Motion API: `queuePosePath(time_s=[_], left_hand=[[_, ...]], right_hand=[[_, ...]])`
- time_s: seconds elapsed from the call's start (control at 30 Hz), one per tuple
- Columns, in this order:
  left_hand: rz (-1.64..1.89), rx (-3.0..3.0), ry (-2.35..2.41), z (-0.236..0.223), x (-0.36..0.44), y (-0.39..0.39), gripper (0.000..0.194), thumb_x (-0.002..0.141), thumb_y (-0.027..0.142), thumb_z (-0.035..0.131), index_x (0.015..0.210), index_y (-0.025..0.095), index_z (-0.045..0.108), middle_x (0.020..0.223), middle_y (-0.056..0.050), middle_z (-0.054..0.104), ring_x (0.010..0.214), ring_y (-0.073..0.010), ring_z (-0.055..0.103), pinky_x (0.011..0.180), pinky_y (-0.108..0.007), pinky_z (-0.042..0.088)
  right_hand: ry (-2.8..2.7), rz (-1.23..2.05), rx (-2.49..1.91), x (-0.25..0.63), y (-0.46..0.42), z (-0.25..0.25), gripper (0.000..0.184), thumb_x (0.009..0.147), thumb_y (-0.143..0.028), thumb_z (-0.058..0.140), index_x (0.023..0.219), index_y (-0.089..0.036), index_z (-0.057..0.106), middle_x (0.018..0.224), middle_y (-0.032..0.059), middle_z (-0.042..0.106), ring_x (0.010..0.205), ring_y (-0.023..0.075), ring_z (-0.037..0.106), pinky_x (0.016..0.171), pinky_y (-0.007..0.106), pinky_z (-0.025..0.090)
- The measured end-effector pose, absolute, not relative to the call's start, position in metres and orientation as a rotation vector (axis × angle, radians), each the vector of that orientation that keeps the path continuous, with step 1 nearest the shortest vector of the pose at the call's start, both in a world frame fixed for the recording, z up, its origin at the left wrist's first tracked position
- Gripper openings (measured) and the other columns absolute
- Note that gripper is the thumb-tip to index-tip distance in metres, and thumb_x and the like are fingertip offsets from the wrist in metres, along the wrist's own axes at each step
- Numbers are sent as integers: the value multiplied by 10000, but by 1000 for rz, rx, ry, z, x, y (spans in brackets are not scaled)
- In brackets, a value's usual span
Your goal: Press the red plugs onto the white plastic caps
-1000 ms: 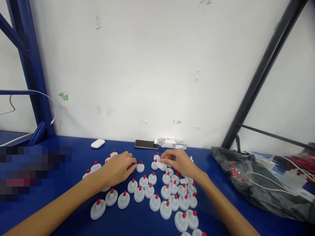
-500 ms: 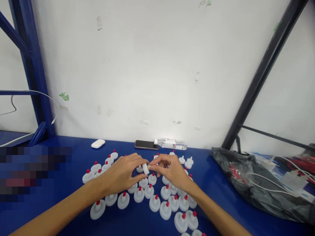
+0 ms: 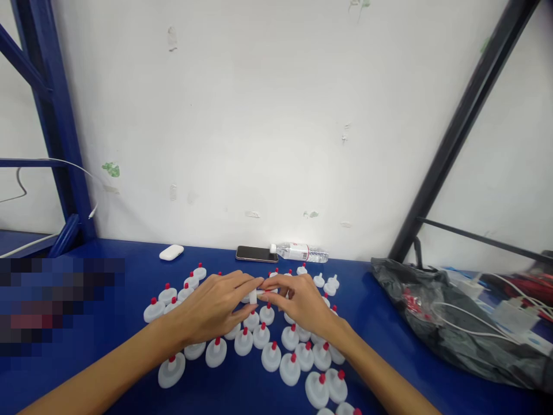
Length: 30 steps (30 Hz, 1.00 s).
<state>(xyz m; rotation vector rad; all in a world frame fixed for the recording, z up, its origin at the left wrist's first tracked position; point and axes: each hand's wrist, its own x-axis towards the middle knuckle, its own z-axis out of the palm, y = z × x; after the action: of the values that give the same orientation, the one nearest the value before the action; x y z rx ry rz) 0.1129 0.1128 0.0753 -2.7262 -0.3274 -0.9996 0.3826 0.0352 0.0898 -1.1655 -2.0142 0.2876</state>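
Between the thumb and fingers of my left hand (image 3: pixel 224 302) is a white nozzle cap (image 3: pixel 253 297), tilted on its side with its spout pointing right. My right hand (image 3: pixel 298 297) pinches at the spout end, its fingertips close against those of my left; whether a small tip is in the pinch is hidden. Around and below both hands stand many white nozzle caps with red tips, such as one red-tipped cap (image 3: pixel 271 357) in front. Behind my right hand, white caps without red tips (image 3: pixel 318 280) sit on the blue table (image 3: pixel 125 369).
A phone (image 3: pixel 257 254) and a clear plastic bottle (image 3: pixel 300 252) lie along the wall. A white case (image 3: pixel 171 252) is at the back left. On the right, a dark plastic bag (image 3: pixel 453 346) carries a clear bag of red pieces (image 3: pixel 417 305) and white cables.
The held cap has turned so its disc faces more sideways. My right fingers have moved in over its spout, closer to my left fingertips.
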Motion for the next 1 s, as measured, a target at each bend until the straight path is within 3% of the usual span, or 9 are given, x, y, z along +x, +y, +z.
queuePosePath(time_s=[0.1, 0.2, 0.3, 0.47, 0.57, 0.7, 0.83, 0.93, 1.0], left_hand=[[-1023, -2702, -291, 75, 112, 116, 361, 1207, 250, 802, 1560, 200, 739, 1257, -67, 860, 1027, -234, 858, 831, -366, 741], [-1022, -2722, -278, 79, 113, 114, 267, 1193, 252, 819, 1450, 198, 778, 1168, -40, 849, 985, -218, 834, 800, -342, 716], [-1026, -2766, -315, 83, 115, 110, 148, 1180, 300, 838, 1277, 194, 802, 1022, -5, 797, 910, -198, 783, 725, -300, 650], [-1085, -2899, -463, 93, 117, 105, 265, 1194, 474, 823, 1197, 209, 810, 888, 27, 708, 821, -186, 706, 758, -334, 631], [-1079, -3060, -619, 101, 118, 101, 376, 1173, 565, 841, 1046, 214, 792, 811, 52, 655, 716, -157, 625, 721, -320, 597], [-1030, -3317, -851, 109, 122, 96, 538, 1161, 591, 858, 819, 214, 681, 650, 107, 463, 570, -114, 475, 583, -263, 468], [-1017, -3532, -1046, 106, 125, 100, 539, 1165, 615, 855, 858, 195, 712, 691, 90, 562, 583, -111, 542, 571, -252, 490], [-1062, -3608, -1219, 100, 117, 117, 541, 1204, 655, 796, 941, 184, 755, 761, 64, 681, 557, -98, 551, 543, -242, 494], [-1167, -3578, -1350, 97, 109, 132, 533, 1246, 658, 728, 1006, 184, 767, 750, 73, 665, 505, -83, 479, 511, -234, 464]], right_hand=[[-2136, 153, -1181, 383, 31, 93, 280, 1265, -424, 750, 1160, -275, 963, 818, -4, 902, 615, 160, 720, 685, 299, 495], [-2237, -3, -1191, 383, 26, 95, 282, 1264, -289, 732, 1085, -247, 946, 810, 1, 877, 624, 151, 677, 666, 306, 408], [-2284, -172, -1201, 383, 27, 94, 294, 1275, -298, 719, 1092, -235, 940, 836, 36, 886, 677, 168, 705, 654, 317, 350], [-2324, -417, -1157, 384, 34, 93, 347, 1302, -317, 659, 1077, -253, 915, 787, 33, 863, 675, 178, 686, 618, 347, 292], [-2331, -521, -1111, 386, 35, 94, 370, 1311, -270, 599, 1086, -261, 892, 749, 16, 837, 638, 176, 639, 617, 355, 321], [-2329, -606, -1064, 382, 31, 95, 440, 1318, -189, 492, 1111, -258, 874, 753, 9, 828, 635, 172, 607, 628, 365, 358], [-2303, -624, -1073, 383, 29, 93, 482, 1325, -181, 459, 1099, -245, 880, 786, 19, 848, 665, 160, 651, 638, 358, 411], [-2218, -606, -1170, 407, 33, 97, 331, 1310, -237, 586, 1155, -231, 878, 923, 23, 880, 761, 161, 752, 729, 316, 565], [-2111, -593, -1282, 434, 37, 104, 202, 1281, -367, 722, 1235, -232, 864, 1061, 22, 888, 858, 176, 810, 838, 348, 689]])
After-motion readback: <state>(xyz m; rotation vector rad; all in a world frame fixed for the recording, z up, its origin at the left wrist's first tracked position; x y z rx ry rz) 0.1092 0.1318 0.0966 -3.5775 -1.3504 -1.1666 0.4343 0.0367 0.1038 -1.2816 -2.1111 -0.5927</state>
